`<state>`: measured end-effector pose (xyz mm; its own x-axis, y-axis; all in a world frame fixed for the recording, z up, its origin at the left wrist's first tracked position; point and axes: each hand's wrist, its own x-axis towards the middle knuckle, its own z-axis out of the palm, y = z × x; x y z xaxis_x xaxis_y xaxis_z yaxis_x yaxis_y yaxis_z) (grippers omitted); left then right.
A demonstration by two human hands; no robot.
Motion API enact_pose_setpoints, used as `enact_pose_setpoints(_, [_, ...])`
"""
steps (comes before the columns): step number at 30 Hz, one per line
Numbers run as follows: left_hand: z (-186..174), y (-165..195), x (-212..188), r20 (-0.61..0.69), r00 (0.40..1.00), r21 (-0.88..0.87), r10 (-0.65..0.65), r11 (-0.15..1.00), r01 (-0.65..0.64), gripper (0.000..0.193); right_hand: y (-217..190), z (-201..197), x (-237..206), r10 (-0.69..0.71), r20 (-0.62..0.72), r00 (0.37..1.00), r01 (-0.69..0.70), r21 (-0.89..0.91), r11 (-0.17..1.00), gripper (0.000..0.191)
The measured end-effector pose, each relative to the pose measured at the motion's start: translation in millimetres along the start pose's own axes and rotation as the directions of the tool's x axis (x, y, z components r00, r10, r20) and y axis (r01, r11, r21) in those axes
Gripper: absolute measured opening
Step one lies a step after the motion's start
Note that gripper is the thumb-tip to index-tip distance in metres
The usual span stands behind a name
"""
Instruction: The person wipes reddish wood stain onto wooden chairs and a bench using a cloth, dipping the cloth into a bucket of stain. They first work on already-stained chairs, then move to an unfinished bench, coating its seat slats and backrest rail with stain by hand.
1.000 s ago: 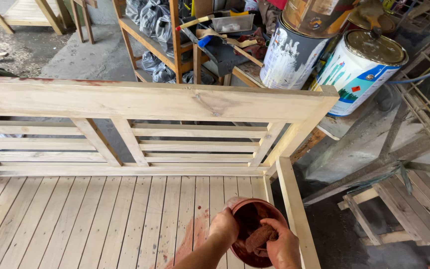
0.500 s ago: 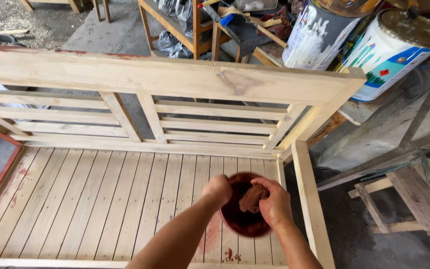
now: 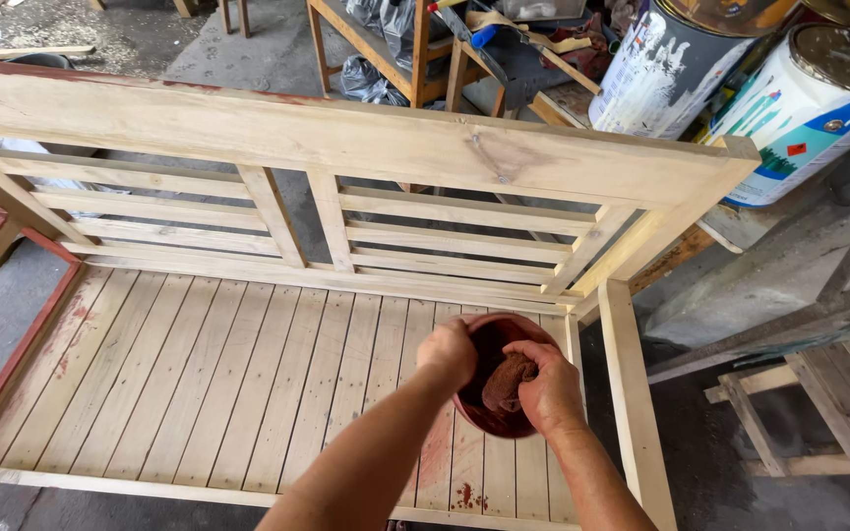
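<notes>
A bare wooden bench with a slatted seat and backrest fills the view. A round reddish-brown bowl rests on the seat's right end. My left hand grips the bowl's left rim. My right hand is inside the bowl, closed on a stain-soaked brown rag. Red-brown drips mark the slats in front of the bowl, and the bench's left rail is stained red.
Two large paint buckets stand behind the bench at the right. A wooden rack with tools and bags sits beyond the backrest. Wooden stools and planks lie to the right on the concrete floor.
The view has shifted down and left, so the bench sits higher. My hands stay at the bowl; the right hand has pressed the rag deeper into it.
</notes>
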<state>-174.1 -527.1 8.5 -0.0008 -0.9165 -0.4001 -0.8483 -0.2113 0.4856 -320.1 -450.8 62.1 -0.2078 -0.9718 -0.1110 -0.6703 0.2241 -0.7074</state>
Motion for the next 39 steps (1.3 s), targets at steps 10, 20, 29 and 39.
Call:
enact_pose_setpoints(10, [-6, -13, 2, 0.013, 0.999, -0.028, -0.031, 0.999, 0.031, 0.027, 3, -7, 4, 0.033, -0.026, 0.999, -0.032, 0.048, 0.998, 0.053])
enact_pose_setpoints(20, [-12, -8, -7, 0.036, 0.997, -0.112, -0.071, 0.991, 0.074, 0.031, 11, -12, 5, 0.056, -0.009, 0.998, -0.055, 0.083, 0.995, 0.054])
enact_pose_setpoints(29, [5, -3, 7, 0.124, 0.987, -0.063, -0.102, 0.992, 0.11, 0.028, 22, -29, 8, 0.132, -0.031, 0.991, -0.131, 0.018, 0.991, 0.051])
enact_pose_setpoints(39, [67, 22, 22, 0.172, 0.98, -0.138, -0.099, 0.983, 0.123, 0.032, 39, -47, 13, 0.193, -0.248, 0.95, -0.192, 0.028, 0.981, 0.03])
